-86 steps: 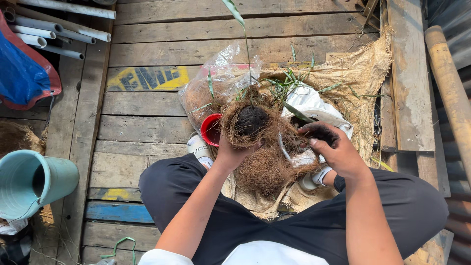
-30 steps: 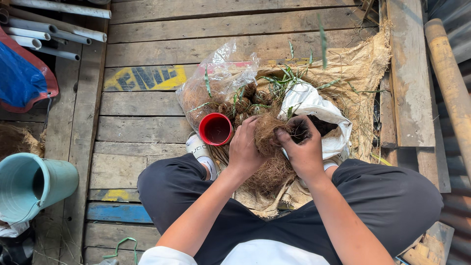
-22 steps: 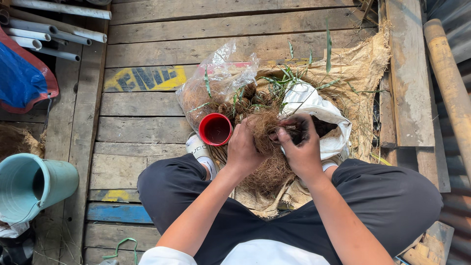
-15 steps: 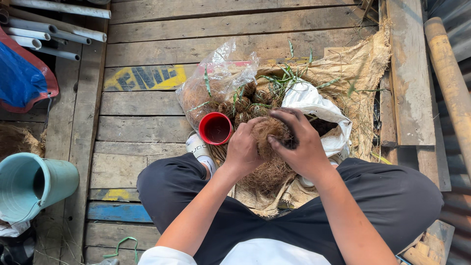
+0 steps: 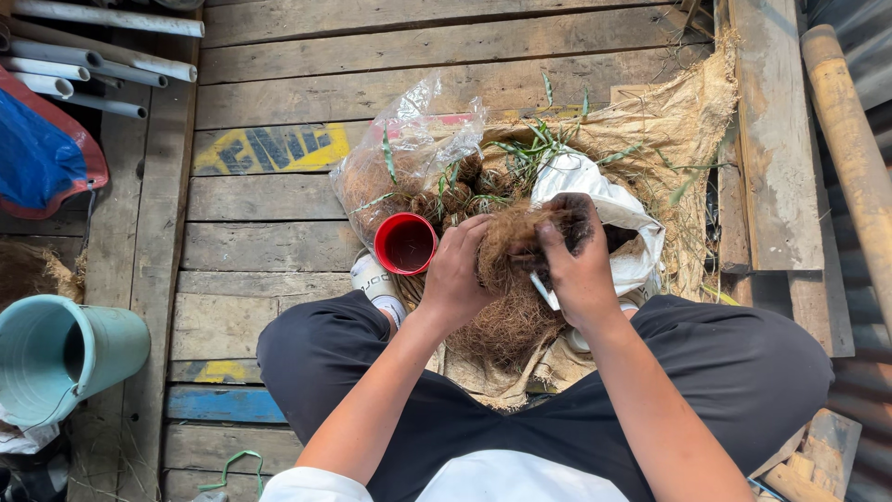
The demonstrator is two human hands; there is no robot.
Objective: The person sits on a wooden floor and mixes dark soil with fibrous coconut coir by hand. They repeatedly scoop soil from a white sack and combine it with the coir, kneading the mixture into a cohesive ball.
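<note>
A: Nearest first. The person sits cross-legged on the plank floor (image 5: pixel 279 232) in dark trousers, both forearms reaching forward over the lap.

B: And the hands?

A: The left hand (image 5: pixel 457 279) is cupped round the left flank of a brown fibre bundle (image 5: pixel 509 297), fingers curled close against it. The right hand (image 5: pixel 578 265) lies over the bundle's top right, fingers bent down and dark with soil, pinching into the fibre (whether anything small sits under those fingertips cannot be told). A thin pale strip (image 5: pixel 542 290) pokes out just below that hand.

B: Where is the bundle itself?

A: Held up between the two hands, just above the knees, its loose lower strands hanging toward the lap. It reads as a rounded wad being pressed or shaped. Judging from its look, the fibre is gathered and mostly wrapped into a ball, but both hands are on it, so the shaping is not finished.

B: Beyond the hands?

A: A red cup (image 5: pixel 405 244) stands just left of the left hand, upright; no plant or fibre shows in it. A white bag (image 5: pixel 604 200) lies open behind the right hand. Further out, a clear plastic bag (image 5: pixel 409 158) holds more brown fibre, and thin green shoots (image 5: pixel 530 153) lie between the two bags, all on a burlap sack (image 5: pixel 678 121). So more loose material and shoots sit unused.

B: Edges?

A: A teal bucket (image 5: pixel 65 358) lies at the near left; white pipes (image 5: pixel 102 65) lie at the far left.
</note>
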